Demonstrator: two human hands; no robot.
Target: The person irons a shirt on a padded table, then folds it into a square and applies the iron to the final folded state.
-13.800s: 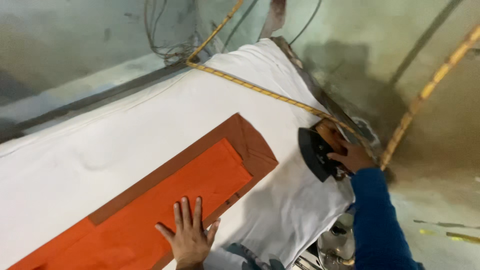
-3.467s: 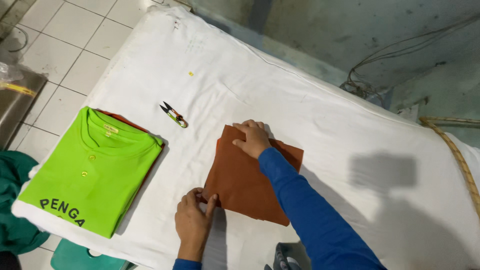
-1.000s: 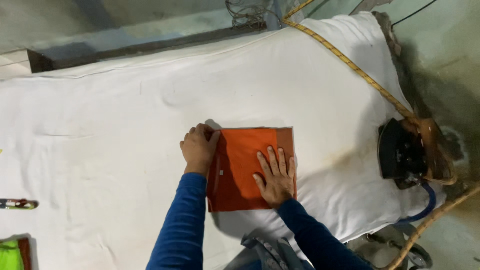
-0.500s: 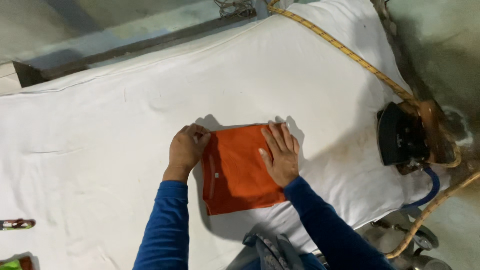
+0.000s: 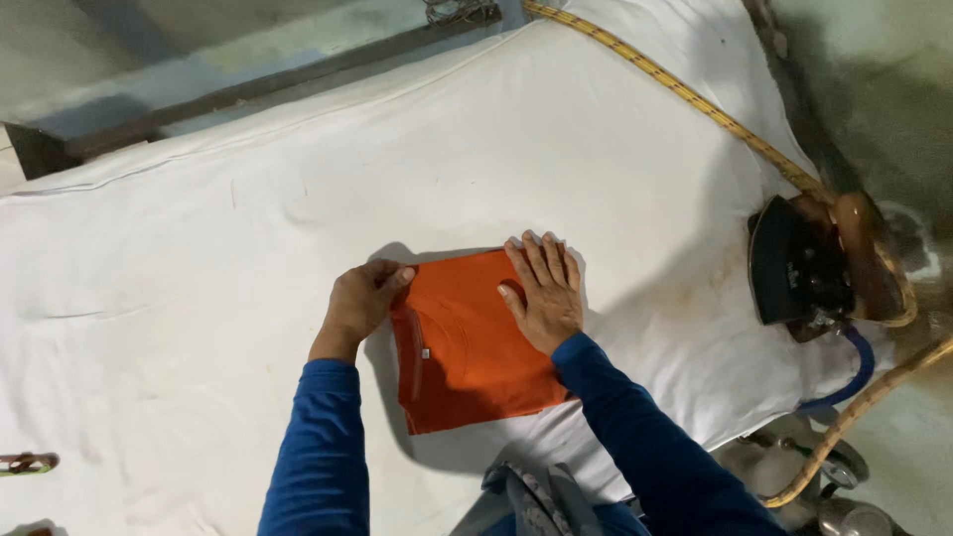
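Folded orange cloth (image 5: 475, 342) sits on the white worktop (image 5: 248, 298), right in front of us near the near edge, roughly mid-width. We take the cloth as the landmark.

Nearest to us: our two blue sleeves run up to it, one on each side. The cloth's near edge lies just short of the worktop's edge. It is a rough rectangle, long axis running near to far from us, slightly skewed. A folded seam with a small white tag runs along its left side.

Left hand (image 5: 359, 303): at the cloth's far-left corner, fingers curled, fingertips touching or pinching that corner. We can't tell whether it has a real grip or only presses; mostly closed.

Right hand (image 5: 541, 293): flat, palm down, fingers spread and extended, resting on the cloth's far-right part. Fingertips reach its far edge. It holds nothing, just bears on the fabric.

So both hands are on the cloth's far end, left at the corner, right on top; the near end is free. Neither hand is clearly nearer, since both are in contact.

Right of the cloth, well apart: a black iron (image 5: 799, 263) on the worktop's right end, with a blue hose below it and a yellow braided cord (image 5: 685, 94) running from it toward the far edge.

Far left of the cloth, at the near-left edge of the view: a small tool (image 5: 25, 463), too cut off to identify.
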